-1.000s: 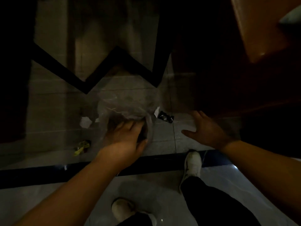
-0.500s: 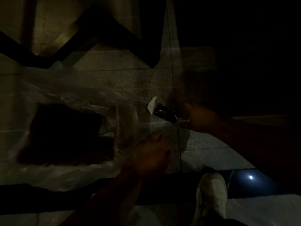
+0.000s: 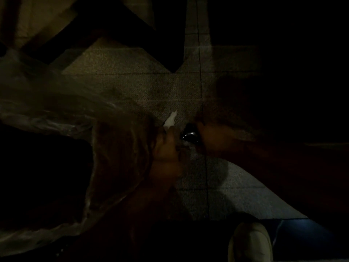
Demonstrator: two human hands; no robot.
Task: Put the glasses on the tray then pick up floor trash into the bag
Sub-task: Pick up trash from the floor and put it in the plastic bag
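The scene is very dark. A clear plastic bag (image 3: 62,118) spreads over the left half of the view, its wide mouth dark inside. My left hand (image 3: 166,148) grips the bag's rim at the centre. My right hand (image 3: 213,138) comes in from the right and is closed on a shiny black wrapper (image 3: 189,136), right beside the bag's rim. A white paper scrap (image 3: 171,120) lies on the tiled floor just above my left hand's fingertips.
The floor (image 3: 217,186) is pale speckled tile with a black zigzag inlay (image 3: 166,44) at the top. My white shoe (image 3: 249,242) stands at the bottom right on a dark border strip. Dark furniture fills the right side.
My view has dropped closer to the floor. My right hand reached the black wrapper, closed on it and brought it toward the bag, while my left hand moved the bag's rim toward it.
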